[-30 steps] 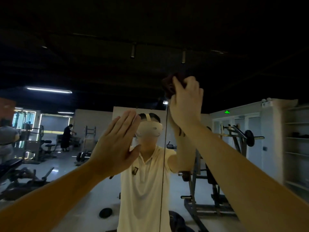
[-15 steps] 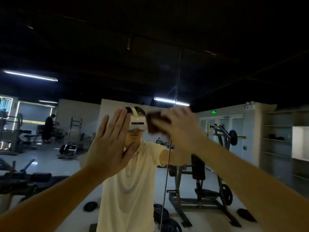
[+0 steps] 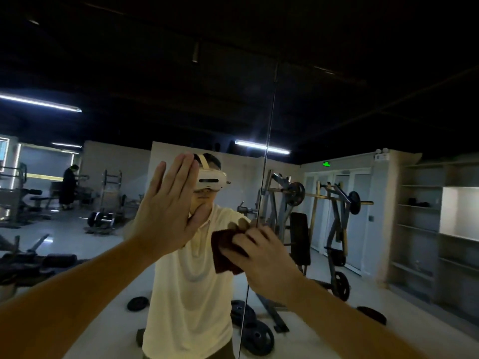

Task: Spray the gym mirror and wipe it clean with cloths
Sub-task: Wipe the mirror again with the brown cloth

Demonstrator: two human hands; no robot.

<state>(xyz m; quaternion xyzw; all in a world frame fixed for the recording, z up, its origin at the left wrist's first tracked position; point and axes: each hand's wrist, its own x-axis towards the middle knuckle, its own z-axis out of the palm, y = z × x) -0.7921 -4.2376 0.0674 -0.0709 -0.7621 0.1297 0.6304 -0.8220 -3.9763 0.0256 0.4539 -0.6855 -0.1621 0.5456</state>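
The gym mirror point(image 3: 337, 112) fills the whole view, with a thin vertical seam point(image 3: 268, 141) between two panels. My right hand point(image 3: 264, 260) presses a dark red-brown cloth point(image 3: 223, 251) against the glass just left of the seam, at chest height of my reflection; whether the fingers curl round the cloth is unclear. My left hand point(image 3: 168, 211) lies flat on the mirror, fingers straight and pointing up, to the left of the cloth. No spray bottle is in view.
The mirror reflects a person in a cream shirt and headset, a plate-loaded machine point(image 3: 324, 216), weight plates on the floor point(image 3: 255, 332), shelves at the right point(image 3: 420, 224), benches at the left and another person far back point(image 3: 68, 186).
My right hand has swept the cloth down the glass from above head height to chest height, along the seam. The left hand has stayed flat on the mirror. The view has shifted.
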